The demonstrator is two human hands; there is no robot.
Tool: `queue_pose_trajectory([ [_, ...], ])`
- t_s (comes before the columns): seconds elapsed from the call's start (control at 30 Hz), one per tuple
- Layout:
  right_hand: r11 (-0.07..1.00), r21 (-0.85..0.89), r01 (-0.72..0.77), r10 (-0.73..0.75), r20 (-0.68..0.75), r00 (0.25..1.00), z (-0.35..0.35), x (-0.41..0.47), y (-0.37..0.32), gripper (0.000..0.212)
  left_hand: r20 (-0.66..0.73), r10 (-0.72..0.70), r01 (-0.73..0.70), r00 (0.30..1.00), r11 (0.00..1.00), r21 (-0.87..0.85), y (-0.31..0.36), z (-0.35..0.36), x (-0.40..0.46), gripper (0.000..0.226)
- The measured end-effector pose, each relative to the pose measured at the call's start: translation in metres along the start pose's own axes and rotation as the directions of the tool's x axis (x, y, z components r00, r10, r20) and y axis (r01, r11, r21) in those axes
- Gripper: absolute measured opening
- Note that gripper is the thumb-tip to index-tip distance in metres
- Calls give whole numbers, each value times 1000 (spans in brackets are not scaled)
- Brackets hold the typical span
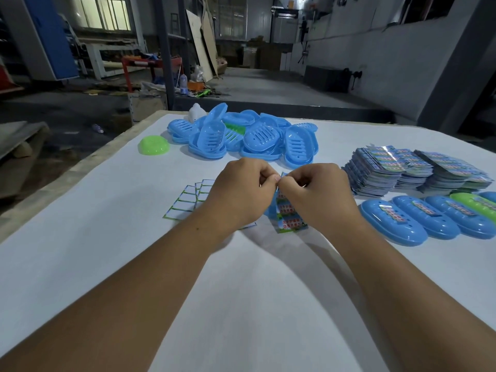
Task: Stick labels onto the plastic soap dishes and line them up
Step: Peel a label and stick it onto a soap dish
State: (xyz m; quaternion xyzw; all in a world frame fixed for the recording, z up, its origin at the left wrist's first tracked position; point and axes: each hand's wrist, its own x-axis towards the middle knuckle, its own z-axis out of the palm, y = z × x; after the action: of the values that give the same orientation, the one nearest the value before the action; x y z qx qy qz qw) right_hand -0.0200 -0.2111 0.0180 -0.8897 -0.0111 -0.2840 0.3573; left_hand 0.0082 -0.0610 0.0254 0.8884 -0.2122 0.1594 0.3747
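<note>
Centrally, we see the left hand [239, 194] and right hand [316, 196] meeting fingertip to fingertip, both pinching the top edge of a printed label [291, 220] hanging above the white surface [107, 264]. Far off lies a heap of blue soap dishes [249, 135]; a green dish [153, 146] sits left of it. Right: label stacks [413, 170] and, nearer, a row of labelled dishes [429, 218]. Empty backing sheets [188, 201] lie left.
</note>
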Motion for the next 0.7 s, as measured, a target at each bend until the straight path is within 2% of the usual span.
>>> queue_pose_trajectory([
  [0.33,981,149,-127,119,62,991,-6,7,11,30,-23,-214,212,977,976,-52,-9,-10,4,21],
  [0.53,964,162,-211,195,109,975,-8,11,16,37,-2,-314,313,949,947,78,-18,-19,9,39],
  [0.7,947,180,-266,244,137,960,-8,12,18,41,-10,-408,395,913,879,267,-27,-25,13,37],
])
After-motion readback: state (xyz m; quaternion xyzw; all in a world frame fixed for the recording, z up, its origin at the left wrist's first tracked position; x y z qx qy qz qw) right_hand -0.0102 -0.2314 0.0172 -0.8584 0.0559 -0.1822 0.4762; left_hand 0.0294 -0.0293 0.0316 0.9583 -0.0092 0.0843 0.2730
